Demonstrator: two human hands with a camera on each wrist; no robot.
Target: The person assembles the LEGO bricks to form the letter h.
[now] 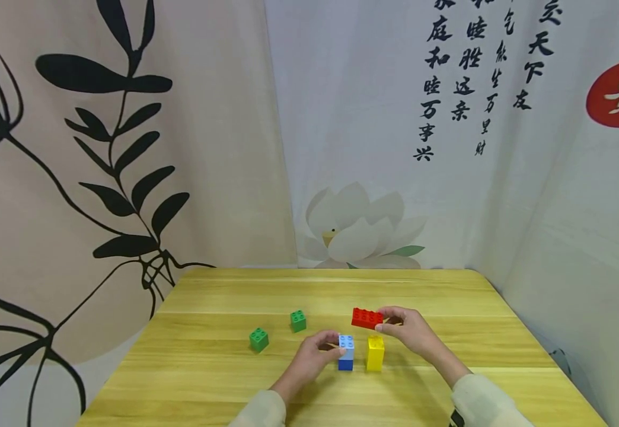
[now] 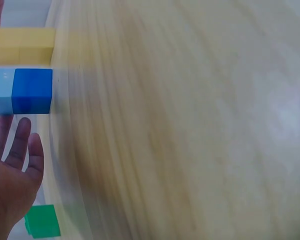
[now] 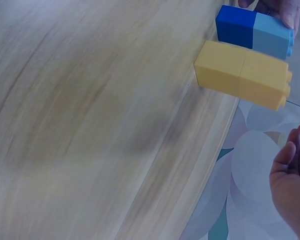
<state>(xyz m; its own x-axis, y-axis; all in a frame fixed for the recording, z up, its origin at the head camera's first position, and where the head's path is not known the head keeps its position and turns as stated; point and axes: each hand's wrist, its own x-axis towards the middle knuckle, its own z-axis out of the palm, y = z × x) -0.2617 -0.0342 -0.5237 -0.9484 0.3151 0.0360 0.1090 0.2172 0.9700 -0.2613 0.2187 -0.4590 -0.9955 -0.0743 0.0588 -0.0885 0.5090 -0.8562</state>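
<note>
My right hand [image 1: 409, 332] pinches a red toy building brick [image 1: 366, 319] by its right end, thumb in front and fingers behind. The brick is held above the table, behind the stacks. My left hand [image 1: 310, 359] grips a light blue brick [image 1: 346, 342] at its left side, and this sits on a dark blue brick [image 1: 345, 365]. Just to the right of that pair stands a stack of two yellow bricks [image 1: 375, 354], its studs facing up. In the left wrist view, the left fingers [image 2: 21, 142] reach to the blue pair.
Two small green bricks, a nearer one [image 1: 258, 340] and a farther one [image 1: 298, 321], lie to the left of the left hand. The wooden table [image 1: 224, 302] ends at a back edge before a printed curtain [image 1: 235, 148].
</note>
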